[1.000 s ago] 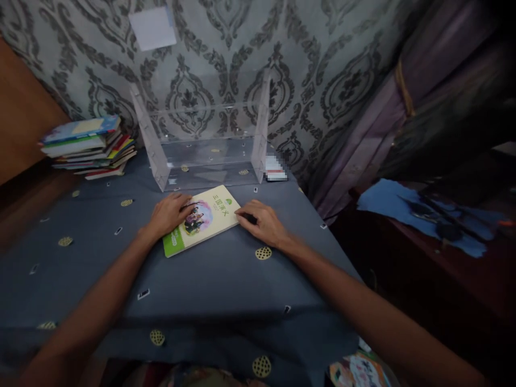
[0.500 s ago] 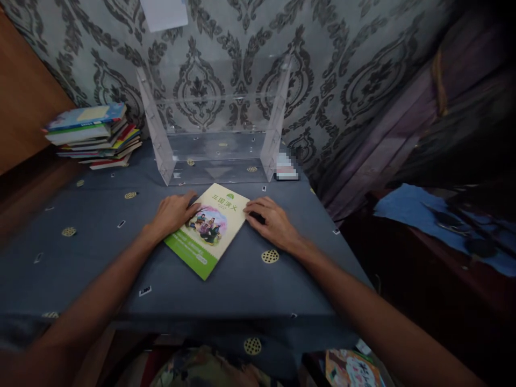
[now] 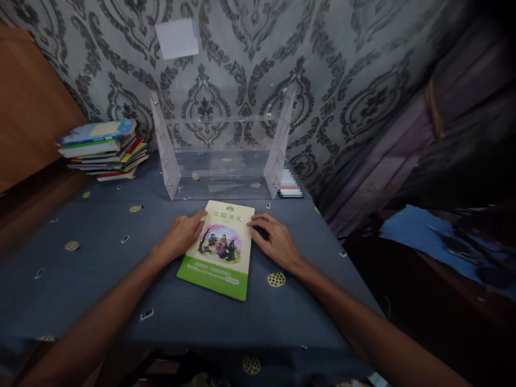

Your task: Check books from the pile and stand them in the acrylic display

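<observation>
A thin book (image 3: 221,248) with a cream and green cover lies flat on the blue-grey tablecloth (image 3: 100,279), its top towards the wall. My left hand (image 3: 182,236) rests against its left edge with fingers laid on the cover. My right hand (image 3: 273,241) touches its right edge, fingers stretched flat on the cloth. Just behind the book stands an empty clear acrylic rack (image 3: 223,156) against the wall.
A stack of several colourful books (image 3: 102,149) sits at the back left of the table. A wooden panel (image 3: 28,123) rises on the left. Patterned wallpaper with a white note (image 3: 177,37) is behind. Curtains and a dark side surface with blue cloth (image 3: 427,236) lie to the right.
The book has turned clockwise under both hands, from lying slanted to nearly upright with its top towards the rack. Both hands stayed at its two sides.
</observation>
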The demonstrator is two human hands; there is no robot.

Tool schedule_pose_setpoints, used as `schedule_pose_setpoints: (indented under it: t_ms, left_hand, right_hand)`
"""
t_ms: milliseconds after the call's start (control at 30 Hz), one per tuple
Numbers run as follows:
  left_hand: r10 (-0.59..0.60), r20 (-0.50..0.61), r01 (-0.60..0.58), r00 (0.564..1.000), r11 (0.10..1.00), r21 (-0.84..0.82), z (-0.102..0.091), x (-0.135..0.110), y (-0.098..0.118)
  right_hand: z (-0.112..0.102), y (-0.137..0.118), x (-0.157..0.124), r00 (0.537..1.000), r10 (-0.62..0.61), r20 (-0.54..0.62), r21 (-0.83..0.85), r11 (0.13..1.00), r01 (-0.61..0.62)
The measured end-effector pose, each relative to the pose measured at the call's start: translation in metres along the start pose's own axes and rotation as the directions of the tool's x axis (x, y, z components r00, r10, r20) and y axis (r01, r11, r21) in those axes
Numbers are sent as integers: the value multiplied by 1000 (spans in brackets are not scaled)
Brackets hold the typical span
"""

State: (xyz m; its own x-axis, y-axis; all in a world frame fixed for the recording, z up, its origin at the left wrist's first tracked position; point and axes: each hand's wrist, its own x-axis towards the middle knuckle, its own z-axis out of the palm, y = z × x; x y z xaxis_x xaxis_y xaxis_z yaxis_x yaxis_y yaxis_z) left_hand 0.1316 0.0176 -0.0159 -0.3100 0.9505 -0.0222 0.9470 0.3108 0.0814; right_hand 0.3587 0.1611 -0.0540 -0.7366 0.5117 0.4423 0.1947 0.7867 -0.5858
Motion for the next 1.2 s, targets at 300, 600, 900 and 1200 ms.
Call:
schedule_pose_setpoints:
  t_ms: [300, 600, 900, 1200]
  left_hand:
    - [-35, -29, 37, 999, 998, 51, 4, 11, 8]
    - [-90, -21, 91, 996, 994, 66, 8, 18, 10]
    - [-66, -238, 61, 969, 998, -28, 20, 14, 10]
    - [-344, -114, -38, 932, 221, -975, 29, 17, 6]
  right_hand:
    - [12, 14, 29, 998, 63, 4, 27, 998, -63]
    - [15, 16, 27, 998, 23, 57, -67, 998, -19]
    - [9, -19, -2, 960, 4, 279, -313, 946, 87]
    - [3, -37, -2, 913, 121, 390, -207, 977, -41]
